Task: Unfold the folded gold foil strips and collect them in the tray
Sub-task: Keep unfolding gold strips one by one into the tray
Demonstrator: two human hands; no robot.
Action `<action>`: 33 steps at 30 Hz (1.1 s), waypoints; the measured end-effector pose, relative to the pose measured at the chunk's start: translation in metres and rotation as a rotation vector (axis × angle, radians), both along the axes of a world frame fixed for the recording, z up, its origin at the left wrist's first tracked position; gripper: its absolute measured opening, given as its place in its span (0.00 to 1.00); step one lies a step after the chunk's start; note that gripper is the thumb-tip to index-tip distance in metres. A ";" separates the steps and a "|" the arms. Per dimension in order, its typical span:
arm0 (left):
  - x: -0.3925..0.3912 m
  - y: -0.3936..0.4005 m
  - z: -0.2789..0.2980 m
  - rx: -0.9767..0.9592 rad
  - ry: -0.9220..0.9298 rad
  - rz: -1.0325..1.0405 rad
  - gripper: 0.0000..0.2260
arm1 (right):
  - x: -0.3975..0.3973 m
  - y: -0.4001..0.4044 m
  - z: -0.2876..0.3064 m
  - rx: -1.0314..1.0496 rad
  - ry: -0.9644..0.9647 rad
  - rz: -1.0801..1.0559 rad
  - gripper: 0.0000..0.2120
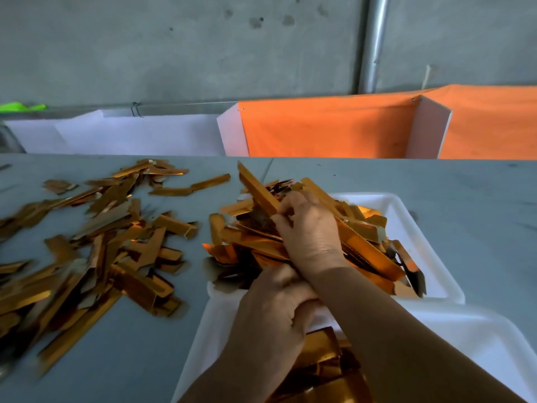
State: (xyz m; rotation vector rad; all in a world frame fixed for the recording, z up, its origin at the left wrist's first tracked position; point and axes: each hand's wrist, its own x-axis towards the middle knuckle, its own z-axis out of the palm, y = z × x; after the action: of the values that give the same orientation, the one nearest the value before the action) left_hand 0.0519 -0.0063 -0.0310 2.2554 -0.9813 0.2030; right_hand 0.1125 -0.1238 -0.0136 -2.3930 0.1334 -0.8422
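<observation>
Holding gold strip (257,189), right hand (308,231) over white tray (406,216) heaped w/ strips (363,248); left hand (270,312) curled, grasp unclear; loose pile (96,245) left of tray.

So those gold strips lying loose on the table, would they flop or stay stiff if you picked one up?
Probably fairly stiff: the gold strips hold sharp creases, and one in the right hand juts upward unsupported. Likely light and slippery, judging by their thin, glossy look and scattered pile.
</observation>
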 end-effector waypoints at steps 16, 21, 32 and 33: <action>-0.007 -0.005 0.016 -0.113 0.287 0.091 0.14 | -0.111 -0.051 0.014 1.474 0.014 0.173 0.09; -0.011 -0.014 0.034 -0.651 0.879 -0.031 0.26 | -0.130 -0.041 0.010 1.279 0.140 0.139 0.08; -0.008 -0.023 0.025 -0.585 0.418 0.084 0.09 | -0.132 -0.041 0.016 0.539 0.353 0.026 0.07; -0.008 -0.021 0.021 -0.542 0.315 0.104 0.09 | -0.133 -0.044 0.018 0.543 0.302 0.000 0.06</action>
State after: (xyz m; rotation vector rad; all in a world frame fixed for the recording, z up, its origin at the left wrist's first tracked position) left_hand 0.0444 -0.0277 -0.0095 1.7693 -0.5588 0.1326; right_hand -0.0200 -0.1675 0.0040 -1.9813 0.4241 -0.3705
